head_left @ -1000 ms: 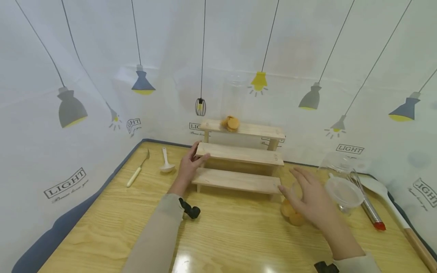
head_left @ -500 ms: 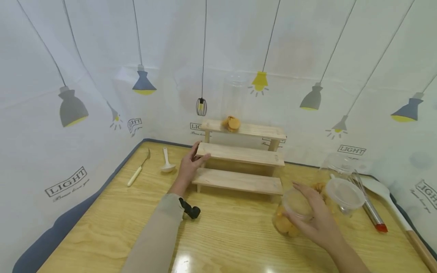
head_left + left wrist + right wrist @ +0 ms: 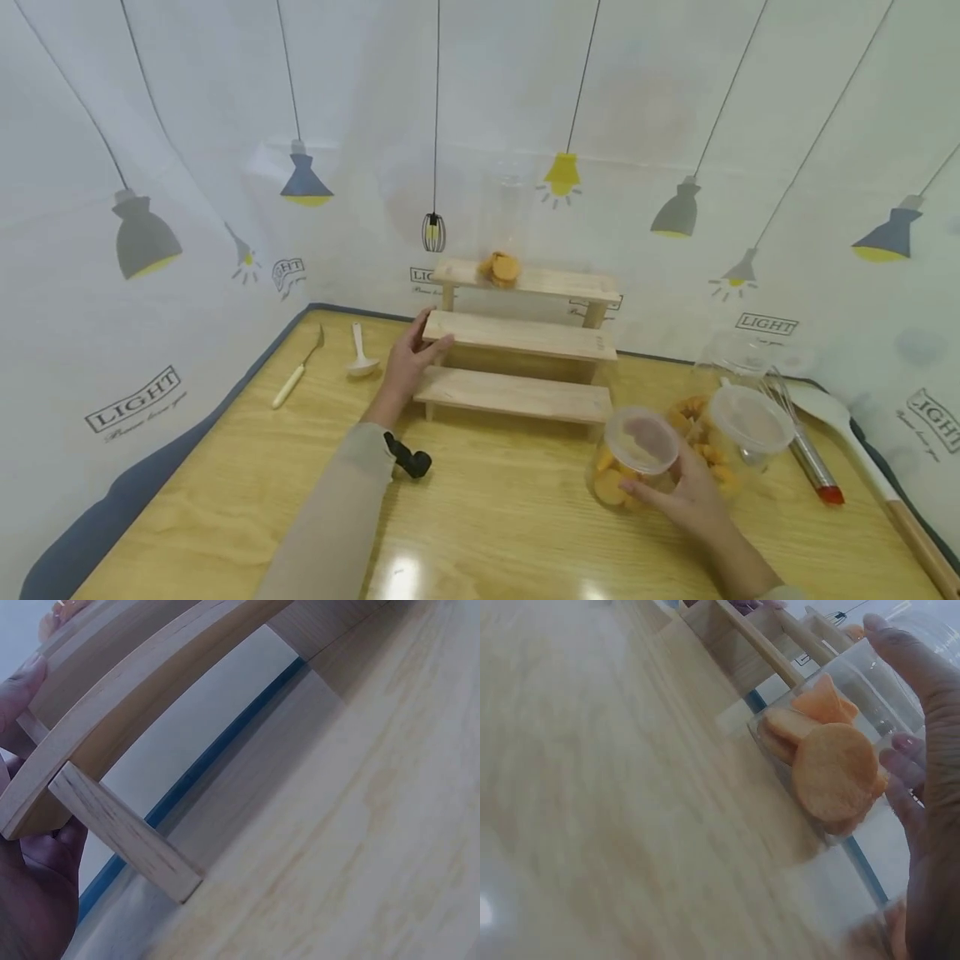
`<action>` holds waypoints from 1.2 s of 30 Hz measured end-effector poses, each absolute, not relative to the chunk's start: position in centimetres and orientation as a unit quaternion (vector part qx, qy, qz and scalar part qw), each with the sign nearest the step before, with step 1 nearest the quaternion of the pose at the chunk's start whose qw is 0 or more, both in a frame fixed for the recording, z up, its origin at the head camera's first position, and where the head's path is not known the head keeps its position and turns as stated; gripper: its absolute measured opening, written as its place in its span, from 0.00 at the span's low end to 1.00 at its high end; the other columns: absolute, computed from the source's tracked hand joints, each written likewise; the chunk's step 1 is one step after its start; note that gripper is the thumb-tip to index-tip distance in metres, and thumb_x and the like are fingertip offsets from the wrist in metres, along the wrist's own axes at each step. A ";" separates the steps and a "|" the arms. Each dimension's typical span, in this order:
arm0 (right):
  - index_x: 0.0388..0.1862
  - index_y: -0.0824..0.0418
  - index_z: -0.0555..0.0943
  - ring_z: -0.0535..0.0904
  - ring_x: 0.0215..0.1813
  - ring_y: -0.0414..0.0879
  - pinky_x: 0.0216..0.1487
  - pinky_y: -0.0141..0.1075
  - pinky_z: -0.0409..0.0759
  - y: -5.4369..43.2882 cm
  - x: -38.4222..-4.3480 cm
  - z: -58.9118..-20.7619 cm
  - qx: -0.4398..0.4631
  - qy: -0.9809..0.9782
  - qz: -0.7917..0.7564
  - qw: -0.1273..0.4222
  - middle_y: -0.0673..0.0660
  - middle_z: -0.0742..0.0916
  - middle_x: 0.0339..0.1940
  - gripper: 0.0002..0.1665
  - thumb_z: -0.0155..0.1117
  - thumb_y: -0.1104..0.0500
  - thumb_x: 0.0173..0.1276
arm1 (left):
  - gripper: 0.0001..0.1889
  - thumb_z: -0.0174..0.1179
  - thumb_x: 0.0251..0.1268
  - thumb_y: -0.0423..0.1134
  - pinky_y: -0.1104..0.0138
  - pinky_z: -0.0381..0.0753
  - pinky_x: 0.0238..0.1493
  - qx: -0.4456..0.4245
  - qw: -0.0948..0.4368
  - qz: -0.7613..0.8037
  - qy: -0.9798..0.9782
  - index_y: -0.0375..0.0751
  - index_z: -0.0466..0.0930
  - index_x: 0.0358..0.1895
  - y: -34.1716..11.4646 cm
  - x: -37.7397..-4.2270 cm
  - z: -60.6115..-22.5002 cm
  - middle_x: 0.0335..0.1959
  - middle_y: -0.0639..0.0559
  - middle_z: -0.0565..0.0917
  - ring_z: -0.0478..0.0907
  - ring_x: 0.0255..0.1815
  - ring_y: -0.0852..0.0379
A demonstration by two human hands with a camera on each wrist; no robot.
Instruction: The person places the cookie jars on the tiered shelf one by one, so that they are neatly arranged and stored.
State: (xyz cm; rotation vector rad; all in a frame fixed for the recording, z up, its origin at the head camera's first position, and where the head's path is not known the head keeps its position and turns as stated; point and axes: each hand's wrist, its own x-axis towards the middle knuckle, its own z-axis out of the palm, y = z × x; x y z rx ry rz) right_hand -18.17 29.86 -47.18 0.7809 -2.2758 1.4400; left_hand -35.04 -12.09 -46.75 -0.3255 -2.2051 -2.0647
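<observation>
My left hand (image 3: 407, 367) grips the left end of the middle step of a three-tier wooden shelf (image 3: 517, 333), thumb on top. In the left wrist view the thumb (image 3: 22, 686) lies over the boards, with fingers beneath. My right hand (image 3: 693, 500) holds a clear lidded jar (image 3: 641, 440) near the shelf's front right corner. Round biscuits (image 3: 836, 772) show inside it in the right wrist view, with thumb and fingers on either side of the jar. Another clear jar (image 3: 506, 212), with orange biscuits at its bottom, stands on the top step, left of centre.
Right of the held jar stands a lidded jar (image 3: 752, 419) of orange snacks, with another clear container (image 3: 738, 358) behind. Beyond lie a whisk (image 3: 806, 454) and a white turner (image 3: 825, 408) with a wooden handle. A fork (image 3: 296, 379) and small white ladle (image 3: 362, 364) lie left.
My right hand has closed round the biscuit jar and brought it slightly left and nearer, uncovering the snack jar behind. The left hand keeps its hold on the shelf.
</observation>
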 end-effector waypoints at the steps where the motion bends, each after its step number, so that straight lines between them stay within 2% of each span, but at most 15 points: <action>1: 0.71 0.71 0.67 0.78 0.60 0.44 0.59 0.26 0.75 29.8 -18.2 -47.3 0.279 -0.799 0.505 0.167 0.72 0.79 0.59 0.53 0.80 0.78 0.44 | 0.45 0.67 0.66 0.55 0.55 0.65 0.72 -0.109 0.052 -0.679 -0.725 0.56 0.52 0.81 -12.1 -35.0 -46.8 0.81 0.59 0.51 0.61 0.76 0.50; 5: 0.67 0.71 0.71 0.80 0.59 0.46 0.58 0.27 0.76 29.8 -18.1 -47.6 0.270 -0.801 0.510 0.160 0.72 0.80 0.58 0.48 0.81 0.76 0.45 | 0.46 0.67 0.65 0.58 0.50 0.69 0.69 -0.107 0.053 -0.679 -0.725 0.55 0.53 0.81 -12.1 -34.9 -46.8 0.81 0.58 0.52 0.70 0.70 0.46; 7: 0.67 0.70 0.71 0.79 0.60 0.45 0.59 0.26 0.76 29.8 -18.1 -47.7 0.260 -0.805 0.510 0.158 0.71 0.80 0.59 0.48 0.82 0.75 0.45 | 0.46 0.67 0.64 0.58 0.49 0.70 0.68 -0.106 0.058 -0.677 -0.726 0.55 0.54 0.81 -12.2 -34.8 -46.8 0.81 0.57 0.53 0.71 0.69 0.46; 12: 0.69 0.68 0.71 0.79 0.61 0.44 0.60 0.26 0.75 29.8 -18.1 -47.9 0.253 -0.801 0.522 0.147 0.68 0.80 0.61 0.48 0.81 0.75 0.47 | 0.47 0.68 0.64 0.58 0.50 0.68 0.69 -0.107 0.065 -0.674 -0.728 0.52 0.54 0.81 -12.2 -34.8 -46.8 0.81 0.53 0.54 0.69 0.70 0.46; 21: 0.69 0.70 0.71 0.81 0.59 0.47 0.58 0.29 0.78 29.9 -18.1 -47.8 0.267 -0.789 0.531 0.159 0.73 0.80 0.58 0.49 0.80 0.78 0.46 | 0.46 0.68 0.64 0.56 0.50 0.70 0.68 -0.111 0.070 -0.684 -0.717 0.50 0.55 0.81 -12.0 -34.9 -46.9 0.80 0.52 0.57 0.71 0.68 0.46; 26: 0.69 0.69 0.71 0.81 0.60 0.46 0.59 0.30 0.78 29.9 -18.0 -47.7 0.259 -0.786 0.540 0.156 0.71 0.80 0.59 0.50 0.81 0.78 0.45 | 0.45 0.68 0.65 0.55 0.51 0.71 0.67 -0.110 0.075 -0.682 -0.719 0.50 0.55 0.81 -11.9 -34.9 -46.8 0.80 0.52 0.56 0.72 0.66 0.47; 32: 0.69 0.72 0.70 0.80 0.60 0.46 0.60 0.30 0.77 29.9 -18.0 -47.7 0.275 -0.779 0.538 0.169 0.73 0.80 0.59 0.51 0.80 0.80 0.43 | 0.42 0.67 0.68 0.49 0.58 0.74 0.63 -0.109 0.065 -0.687 -0.715 0.53 0.54 0.81 -11.9 -34.8 -46.6 0.76 0.50 0.65 0.74 0.64 0.48; 36: 0.68 0.74 0.70 0.80 0.60 0.47 0.61 0.31 0.77 29.9 -18.1 -47.9 0.291 -0.765 0.545 0.182 0.74 0.80 0.58 0.52 0.80 0.81 0.40 | 0.42 0.66 0.69 0.48 0.57 0.72 0.65 -0.110 0.063 -0.688 -0.715 0.52 0.53 0.81 -11.8 -34.8 -46.6 0.78 0.52 0.61 0.72 0.66 0.47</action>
